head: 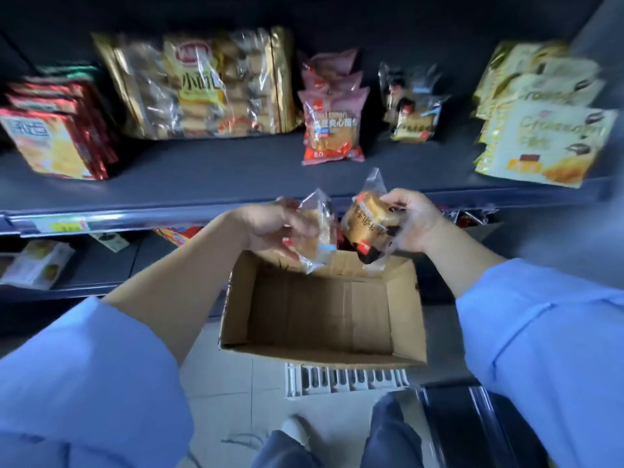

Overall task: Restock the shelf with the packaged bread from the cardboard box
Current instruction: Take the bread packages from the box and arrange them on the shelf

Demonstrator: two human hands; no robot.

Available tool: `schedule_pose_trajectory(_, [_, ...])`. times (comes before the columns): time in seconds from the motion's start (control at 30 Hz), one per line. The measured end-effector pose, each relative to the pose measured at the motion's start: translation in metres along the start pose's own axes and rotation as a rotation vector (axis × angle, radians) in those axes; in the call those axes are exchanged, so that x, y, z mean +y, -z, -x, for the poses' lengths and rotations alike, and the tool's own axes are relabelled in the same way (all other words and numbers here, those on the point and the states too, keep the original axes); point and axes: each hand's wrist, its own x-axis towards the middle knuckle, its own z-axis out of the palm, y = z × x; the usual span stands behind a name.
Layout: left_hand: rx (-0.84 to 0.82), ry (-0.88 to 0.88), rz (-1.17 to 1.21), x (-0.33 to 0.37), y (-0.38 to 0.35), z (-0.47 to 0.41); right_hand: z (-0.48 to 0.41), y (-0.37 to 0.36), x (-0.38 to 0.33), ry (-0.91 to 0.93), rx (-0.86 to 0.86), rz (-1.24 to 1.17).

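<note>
My left hand (273, 224) grips a small clear-wrapped bread packet (319, 231) over the far edge of the open cardboard box (236, 312). My right hand (410, 221) holds a second packet (366, 224), brown bread in clear wrap with dark print. Both packets hang just below the front lip of the dark shelf (236, 170). Inside the box I see only bare cardboard. On the shelf, matching clear bread packets (410, 106) stand in a short row toward the right.
The shelf also carries red boxes (57, 130) at left, a large gold bag of rolls (199, 86), pink packets (332, 113) and yellow bags (547, 123) at right. A lower shelf (101, 265) sits behind the box. A floor grate (344, 380) and my legs lie below.
</note>
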Motion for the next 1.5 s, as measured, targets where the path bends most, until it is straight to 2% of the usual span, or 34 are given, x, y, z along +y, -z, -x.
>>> schedule_pose_trajectory(0.13, [-0.127,-0.185,0.174,0.036,0.000,0.021,0.017,-0.002,-0.039,0.187,-0.031,-0.174])
schedule_pose_trajectory(0.4, [-0.131,-0.455,0.550,0.071,-0.019,0.025,0.027,-0.001,-0.085,0.290,-0.056,-0.086])
schedule_pose_trajectory(0.6, [0.059,-0.405,0.567,0.084,-0.036,0.003,0.025,0.018,-0.094,0.270,-0.096,-0.087])
schedule_pose_trajectory(0.73, [0.078,-0.397,0.535,0.086,-0.040,-0.011,0.026,0.036,-0.098,0.234,-0.022,-0.108])
schedule_pose_trajectory(0.9, [0.152,-0.427,0.680,0.093,-0.046,-0.027,0.026,0.060,-0.103,0.212,0.050,-0.143])
schedule_pose_trajectory(1.07, [0.162,-0.388,0.574,0.095,-0.048,-0.043,0.024,0.078,-0.100,0.129,0.032,-0.069])
schedule_pose_trajectory(1.23, [0.233,-0.329,0.534,0.102,-0.057,-0.053,0.014,0.091,-0.101,0.199,0.041,-0.273])
schedule_pose_trajectory(1.37, [0.255,-0.312,0.479,0.105,-0.060,-0.062,0.004,0.098,-0.109,0.262,0.126,-0.190])
schedule_pose_trajectory(1.5, [0.239,-0.340,0.540,0.113,-0.068,-0.068,-0.005,0.106,-0.111,0.269,0.184,-0.210])
